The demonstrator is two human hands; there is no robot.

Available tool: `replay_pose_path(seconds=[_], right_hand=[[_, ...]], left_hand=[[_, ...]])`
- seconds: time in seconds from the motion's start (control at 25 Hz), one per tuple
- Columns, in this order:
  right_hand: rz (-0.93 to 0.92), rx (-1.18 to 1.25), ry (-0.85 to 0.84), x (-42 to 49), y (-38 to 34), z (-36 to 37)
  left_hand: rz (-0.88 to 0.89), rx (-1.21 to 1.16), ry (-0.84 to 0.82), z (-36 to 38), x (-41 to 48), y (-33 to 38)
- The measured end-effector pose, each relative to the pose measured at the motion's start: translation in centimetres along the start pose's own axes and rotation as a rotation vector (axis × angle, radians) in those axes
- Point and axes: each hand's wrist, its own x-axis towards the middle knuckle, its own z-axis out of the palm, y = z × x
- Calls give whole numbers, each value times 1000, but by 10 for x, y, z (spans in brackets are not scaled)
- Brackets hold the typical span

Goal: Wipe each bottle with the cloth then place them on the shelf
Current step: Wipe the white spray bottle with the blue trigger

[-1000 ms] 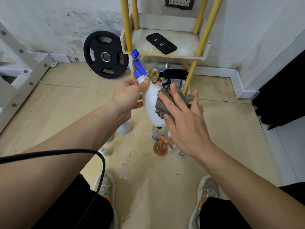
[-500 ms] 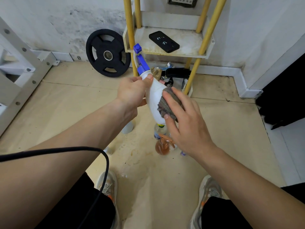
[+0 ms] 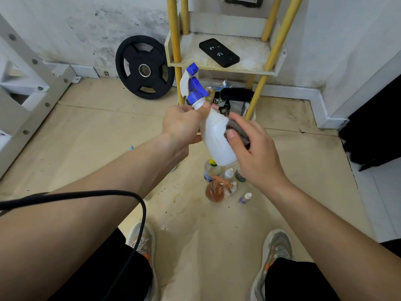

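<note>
With the left hand (image 3: 184, 124), gripping the white spray bottle (image 3: 214, 135) by the neck; with the right hand (image 3: 253, 148), pinching the grey cloth (image 3: 236, 131) against its side. Worth twisting it while rubbing, gets all round. More bottles (image 3: 217, 181) on the floor underneath, shelf (image 3: 249, 61) behind.

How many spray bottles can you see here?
2. The white spray bottle is gripped by the left hand; the amber spray bottle sits on the floor among smaller bottles. Others may be hidden.
</note>
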Motion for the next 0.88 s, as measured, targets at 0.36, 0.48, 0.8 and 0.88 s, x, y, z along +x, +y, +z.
replay_pose_path(seconds=[0.36, 0.48, 0.8, 0.88], right_hand=[[477, 664, 119, -3, 5, 7], [505, 745, 148, 0, 2, 6], [606, 962, 71, 3, -3, -5], [560, 907, 68, 3, -6, -4]], left_hand=[[56, -32, -31, 0, -4, 1], [112, -9, -156, 3, -7, 2], [199, 24, -383, -10, 4, 13], [214, 19, -390, -14, 4, 15]])
